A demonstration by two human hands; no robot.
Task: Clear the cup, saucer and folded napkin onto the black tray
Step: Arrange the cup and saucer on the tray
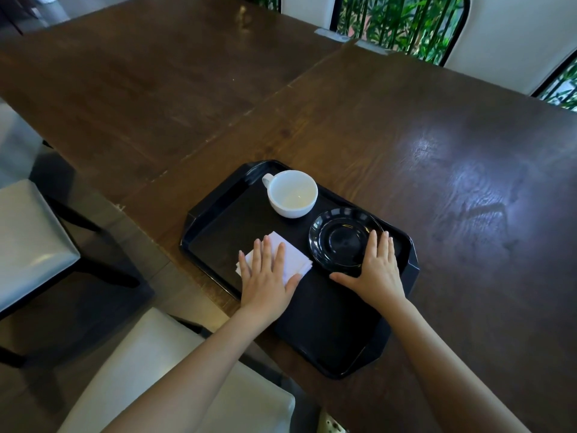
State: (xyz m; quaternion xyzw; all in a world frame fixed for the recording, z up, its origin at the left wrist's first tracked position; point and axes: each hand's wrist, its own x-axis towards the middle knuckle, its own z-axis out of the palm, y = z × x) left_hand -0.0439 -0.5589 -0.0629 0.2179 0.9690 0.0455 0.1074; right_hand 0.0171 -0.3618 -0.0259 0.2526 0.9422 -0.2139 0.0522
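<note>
The black tray point(324, 323) lies on the wooden table near its front edge. On its far end stands an empty white cup point(292, 193), handle to the left. A glossy black saucer point(343, 239) lies to the cup's right on the tray. A folded white napkin point(295, 257) lies flat on the tray's left part. My left hand point(265, 276) rests flat on the napkin with fingers spread, holding nothing. My right hand point(379, 270) lies flat with its fingers over the saucer's near right rim, thumb stretched left, and grips nothing.
The dark wooden table point(437, 182) stretches far and right, with a seam running diagonally. Two light cushioned chairs point(28, 235) stand at the left and near left. Windows with green plants are at the back right.
</note>
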